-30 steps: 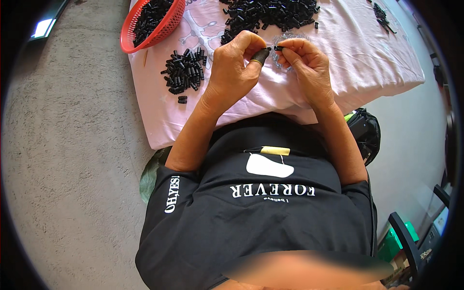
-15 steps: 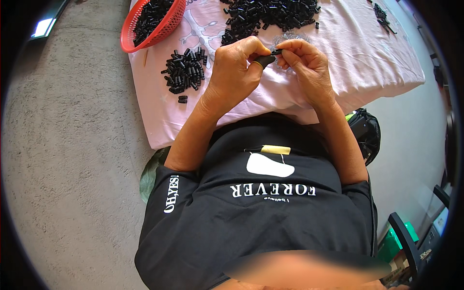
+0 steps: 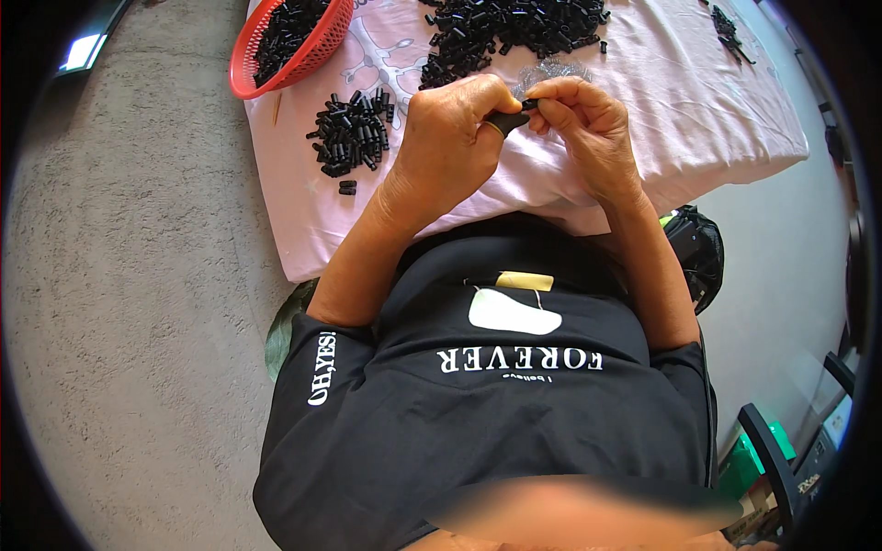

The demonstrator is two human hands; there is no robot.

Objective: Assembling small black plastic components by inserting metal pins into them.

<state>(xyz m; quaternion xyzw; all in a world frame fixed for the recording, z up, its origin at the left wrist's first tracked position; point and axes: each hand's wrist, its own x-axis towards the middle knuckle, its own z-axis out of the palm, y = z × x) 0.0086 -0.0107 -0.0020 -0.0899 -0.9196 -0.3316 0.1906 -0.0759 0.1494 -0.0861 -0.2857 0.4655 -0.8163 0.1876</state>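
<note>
My left hand (image 3: 452, 133) and my right hand (image 3: 593, 129) meet over the near part of the table. A small black cylindrical piece (image 3: 530, 105) is pinched between the fingertips of both. A black sleeve (image 3: 507, 121) with a yellow band covers my left thumb. Just beyond the fingers lies a loose heap of thin silvery pieces (image 3: 559, 70), like small springs or wire, partly hidden by my hands. To the left of my left hand sits a small pile of black cylindrical pieces (image 3: 351, 133), with a couple lying apart at its near side.
A pink patterned cloth (image 3: 684, 110) covers the table. At the far left stands a red plastic basket (image 3: 303, 62) of black pieces. A large heap of black pieces (image 3: 514, 32) lies at the back, a few dark thin parts (image 3: 726, 37) at the far right. A black bag (image 3: 694, 253) is beside the table.
Both hands stay together at nearly the same spot. The fingers have shifted slightly around the black piece, and my right hand has edged a little to the right.
</note>
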